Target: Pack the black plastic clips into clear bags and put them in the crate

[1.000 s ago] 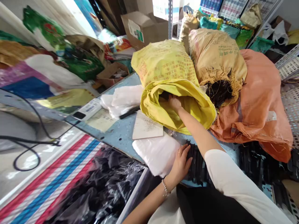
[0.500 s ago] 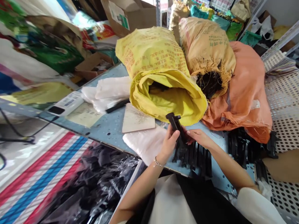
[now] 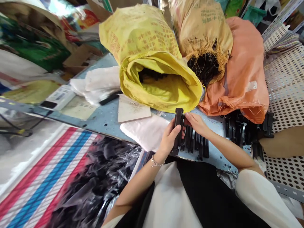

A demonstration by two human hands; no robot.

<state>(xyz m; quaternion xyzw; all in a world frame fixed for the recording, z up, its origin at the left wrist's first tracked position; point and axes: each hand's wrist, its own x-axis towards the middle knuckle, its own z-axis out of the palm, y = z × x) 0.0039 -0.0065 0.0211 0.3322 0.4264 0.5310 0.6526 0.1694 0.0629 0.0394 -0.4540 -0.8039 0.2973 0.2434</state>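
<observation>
My left hand is wrapped round a long black plastic part, held upright above the table's front edge. At the upper right side of that part, the fingers of my right hand pinch something small, mostly covered by the fingertips. Several similar black parts lie side by side on the blue table, just below my right hand. Behind my hands the yellow woven sack lies with its mouth open towards me, dark contents inside.
A tan sack full of black pieces and an orange sack stand to the right, with more black parts before them. A white foam bundle and a flat board lie left of my hands. Below left, a striped bag holds wrapped dark items.
The black part has turned from tilted to nearly upright in my left hand. My right hand has moved up to its upper side. The whole view has shifted, so the sacks sit higher in it.
</observation>
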